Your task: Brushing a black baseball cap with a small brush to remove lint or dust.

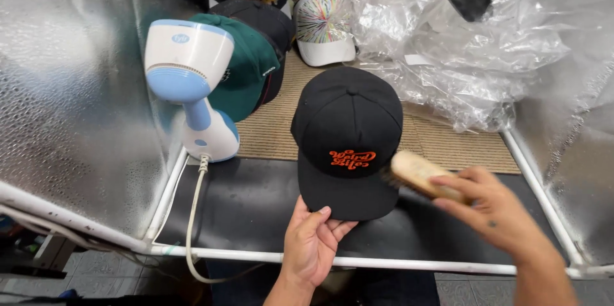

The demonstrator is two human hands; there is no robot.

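Black cap [348, 120] under wooden brush [416, 172]

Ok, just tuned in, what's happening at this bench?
A person holds a black cap by its brim with the left hand on a dark mat. The right hand holds a wooden brush against the cap's side. A steamer stands to the left, with more caps and plastic bags behind.

We see a worktop [256, 200] with a black mat in front and a ribbed tan mat [448, 143] behind; a black cap [348, 120] straddles both. A steamer [192, 88], more caps [256, 56] and crumpled clear plastic [460, 44] lie there too.
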